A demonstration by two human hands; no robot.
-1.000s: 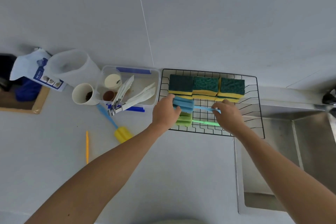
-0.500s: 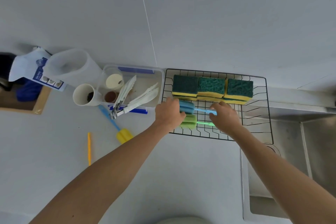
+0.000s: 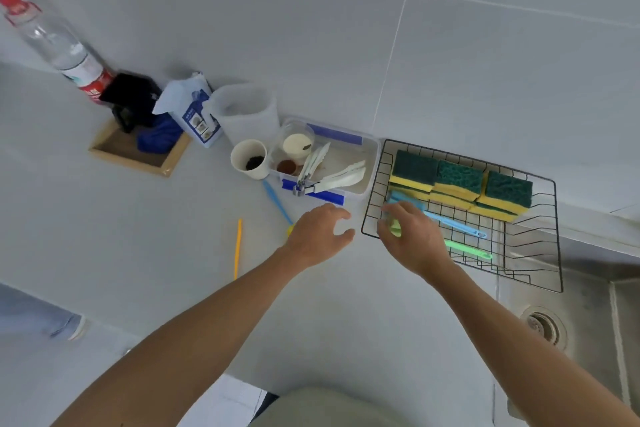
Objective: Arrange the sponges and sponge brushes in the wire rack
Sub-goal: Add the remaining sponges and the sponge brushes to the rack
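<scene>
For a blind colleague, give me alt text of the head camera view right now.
A person's right hand rests on brush heads in a wire rack holding scouring sponges, a blue brush and a green brush. The open left hand hovers over the counter near a yellow-headed brush.

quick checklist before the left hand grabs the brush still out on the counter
1. Left hand free and open: ok.
2. Blue-handled yellow brush still on the counter, outside the wire rack: ok; its head is hidden under the left hand.
3. Blue brush and green brush lying in the rack: ok.
4. Right hand clear of the rack: not ok, it rests on the brush heads.
5. Bare rack space for another brush: cannot tell.
</scene>
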